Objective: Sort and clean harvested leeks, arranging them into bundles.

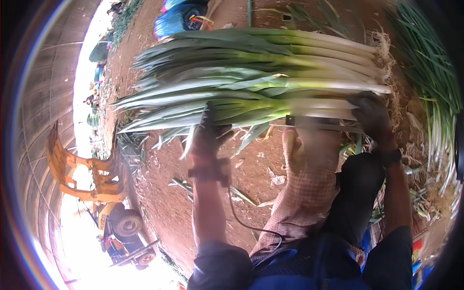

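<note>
A broad layer of leeks (232,78) lies crosswise in front of me, green leaves to the left, white stalks and roots to the right. Its near edge rests over a flat dark metal bar (315,124), partly blurred. My left hand (210,132), in a dark glove, is at the near edge of the leaves with its thumb spread from the fingers; I see nothing held in it. My right hand (371,114), also gloved, touches the near white stalks close to the roots. Its fingers are partly hidden, so whether it grips a stalk is unclear.
Another heap of leeks or green onions (440,108) lies at the far right. A yellow loader (105,203) with a claw-like attachment stands at the left. Blue wrapped material (177,18) is beyond the leeks. Leaf scraps and a cord (246,226) from my left wrist are nearby.
</note>
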{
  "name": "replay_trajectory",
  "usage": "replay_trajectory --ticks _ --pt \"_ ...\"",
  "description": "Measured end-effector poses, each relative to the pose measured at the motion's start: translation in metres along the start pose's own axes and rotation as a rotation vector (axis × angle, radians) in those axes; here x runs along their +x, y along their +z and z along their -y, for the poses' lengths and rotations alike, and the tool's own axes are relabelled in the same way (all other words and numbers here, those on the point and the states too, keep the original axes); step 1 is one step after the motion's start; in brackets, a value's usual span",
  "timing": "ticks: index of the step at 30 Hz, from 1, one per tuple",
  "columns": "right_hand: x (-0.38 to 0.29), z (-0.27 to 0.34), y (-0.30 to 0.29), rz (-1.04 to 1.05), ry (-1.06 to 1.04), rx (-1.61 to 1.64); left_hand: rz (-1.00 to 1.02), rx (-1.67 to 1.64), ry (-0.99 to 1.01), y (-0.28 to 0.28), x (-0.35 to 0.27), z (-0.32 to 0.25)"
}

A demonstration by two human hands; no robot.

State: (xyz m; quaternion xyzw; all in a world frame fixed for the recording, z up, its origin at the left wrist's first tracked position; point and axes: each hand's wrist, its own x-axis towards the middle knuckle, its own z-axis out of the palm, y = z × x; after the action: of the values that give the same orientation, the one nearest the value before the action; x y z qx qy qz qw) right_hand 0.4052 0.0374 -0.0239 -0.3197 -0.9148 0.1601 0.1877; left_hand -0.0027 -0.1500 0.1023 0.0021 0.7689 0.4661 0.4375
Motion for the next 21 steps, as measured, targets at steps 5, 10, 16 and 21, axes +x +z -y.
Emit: replay_trajectory --ticks 5,10,16,21 --pt "-0.005 -0.015 0.015 -0.219 -0.236 -0.058 -0.283 -0.116 0.343 -0.059 0.027 -0.023" --pt "-0.001 -0.005 0.016 -0.141 -0.016 0.179 -0.474 0.994 0.834 -0.153 0.090 -0.063" --pt "-0.013 -0.007 0.013 -0.138 0.115 0.346 -0.160 1.886 0.871 -0.180 0.153 -0.070" --pt "-0.006 -0.001 0.008 -0.078 -0.013 0.286 -0.132 1.317 0.828 -0.248 0.167 -0.038"
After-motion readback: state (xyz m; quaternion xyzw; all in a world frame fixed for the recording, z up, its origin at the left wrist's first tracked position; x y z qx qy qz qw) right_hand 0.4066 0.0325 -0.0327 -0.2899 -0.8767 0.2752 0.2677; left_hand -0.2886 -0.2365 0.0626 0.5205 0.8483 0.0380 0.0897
